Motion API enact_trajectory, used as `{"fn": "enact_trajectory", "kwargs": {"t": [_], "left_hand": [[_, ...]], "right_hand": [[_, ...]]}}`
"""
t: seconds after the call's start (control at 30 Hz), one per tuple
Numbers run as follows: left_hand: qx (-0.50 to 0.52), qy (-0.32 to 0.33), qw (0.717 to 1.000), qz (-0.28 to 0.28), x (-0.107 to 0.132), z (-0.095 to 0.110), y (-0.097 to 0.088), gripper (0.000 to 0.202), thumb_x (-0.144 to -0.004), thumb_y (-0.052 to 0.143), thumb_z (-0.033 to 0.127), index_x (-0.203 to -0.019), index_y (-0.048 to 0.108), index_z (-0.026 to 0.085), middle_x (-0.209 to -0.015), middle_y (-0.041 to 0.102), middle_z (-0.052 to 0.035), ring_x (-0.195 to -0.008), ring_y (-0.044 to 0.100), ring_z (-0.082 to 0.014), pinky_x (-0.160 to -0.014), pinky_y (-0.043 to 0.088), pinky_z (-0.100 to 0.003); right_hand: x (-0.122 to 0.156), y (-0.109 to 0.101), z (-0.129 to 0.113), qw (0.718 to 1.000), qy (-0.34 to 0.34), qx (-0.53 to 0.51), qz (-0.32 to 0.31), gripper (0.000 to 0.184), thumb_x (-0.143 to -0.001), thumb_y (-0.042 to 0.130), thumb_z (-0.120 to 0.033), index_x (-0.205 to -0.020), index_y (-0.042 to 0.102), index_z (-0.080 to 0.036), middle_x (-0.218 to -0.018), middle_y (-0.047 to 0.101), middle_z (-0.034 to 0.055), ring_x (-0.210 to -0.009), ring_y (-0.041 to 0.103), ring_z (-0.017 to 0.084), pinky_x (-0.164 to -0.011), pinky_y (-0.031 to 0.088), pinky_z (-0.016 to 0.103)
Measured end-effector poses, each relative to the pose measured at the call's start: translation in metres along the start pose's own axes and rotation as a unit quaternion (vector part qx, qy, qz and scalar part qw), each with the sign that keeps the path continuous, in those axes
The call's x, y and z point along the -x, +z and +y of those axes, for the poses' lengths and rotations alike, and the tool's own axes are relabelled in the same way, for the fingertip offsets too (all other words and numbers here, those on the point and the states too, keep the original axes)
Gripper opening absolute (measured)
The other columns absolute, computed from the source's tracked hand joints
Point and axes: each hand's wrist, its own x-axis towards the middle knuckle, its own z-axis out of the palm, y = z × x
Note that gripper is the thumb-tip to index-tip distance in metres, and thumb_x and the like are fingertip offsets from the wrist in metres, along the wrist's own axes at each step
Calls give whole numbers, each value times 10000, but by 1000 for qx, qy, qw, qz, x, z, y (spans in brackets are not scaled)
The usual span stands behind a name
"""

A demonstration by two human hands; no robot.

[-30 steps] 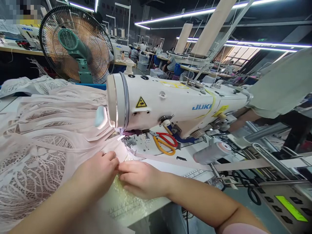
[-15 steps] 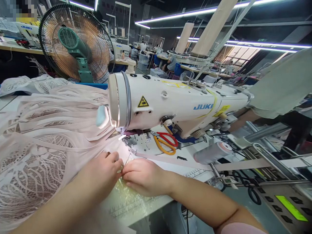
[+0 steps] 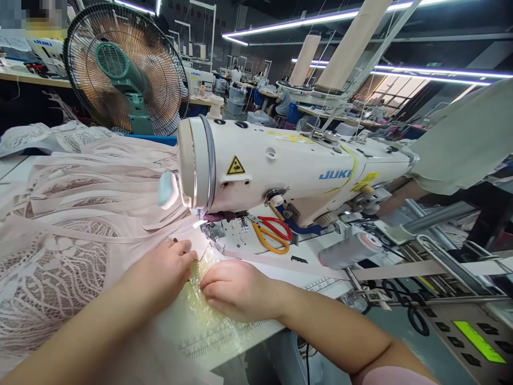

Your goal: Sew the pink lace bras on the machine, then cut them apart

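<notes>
Pale pink lace fabric (image 3: 68,235) spreads over the sewing table to the left of a white Juki sewing machine (image 3: 280,166). My left hand (image 3: 166,270) rests on the fabric's edge near the needle plate (image 3: 232,238), fingers curled and pressing the cloth down. My right hand (image 3: 234,289) lies just right of it, fingers bent, pressing on a yellowish taped patch (image 3: 200,299) of the table. The fingertips of both hands are a small gap apart. Whether either pinches anything is hidden.
Red and yellow scissors (image 3: 272,232) lie under the machine arm. A pink thread cone (image 3: 348,248) lies on its side to the right. A green fan (image 3: 124,69) stands behind the fabric. A control panel (image 3: 473,334) sits at lower right. Tall thread cones (image 3: 348,45) rise behind.
My left hand has slid a little left and away, opening a small gap between the two hands and uncovering more of the yellowish patch. My right hand has hardly moved.
</notes>
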Motion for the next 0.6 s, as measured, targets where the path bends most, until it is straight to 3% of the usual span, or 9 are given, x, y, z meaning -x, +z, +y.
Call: {"fn": "enact_trajectory", "kwargs": {"t": [0.23, 0.43, 0.6], "left_hand": [[-5, 2, 999, 32, 2, -5, 2, 320, -858, 432, 126, -1035, 679, 226, -1073, 630, -99, -880, 617, -234, -731, 488, -346], [-20, 1, 1000, 6, -1, -7, 0, 320, -871, 436, 118, -1041, 680, 236, -1035, 628, -87, -870, 617, -228, -706, 478, -333], [-14, -9, 1000, 15, -3, -13, 5, 375, -850, 477, 82, -1147, 659, 221, -1208, 603, -126, -998, 624, -266, -793, 514, -369]], "right_hand": [[0, -2, -1, 1000, 4, 1, -15, 251, -944, 407, -233, -877, 637, -158, -983, 720, 59, -954, 636, 167, -842, 511, 286], [0, -1, 0, 1000, -4, 1, -1, 242, -941, 430, -234, -860, 641, -148, -962, 719, 55, -934, 634, 165, -820, 507, 288], [1, 1, 0, 1000, -3, -2, 0, 253, -944, 426, -244, -849, 642, -152, -948, 721, 56, -919, 638, 165, -811, 503, 286]]}}
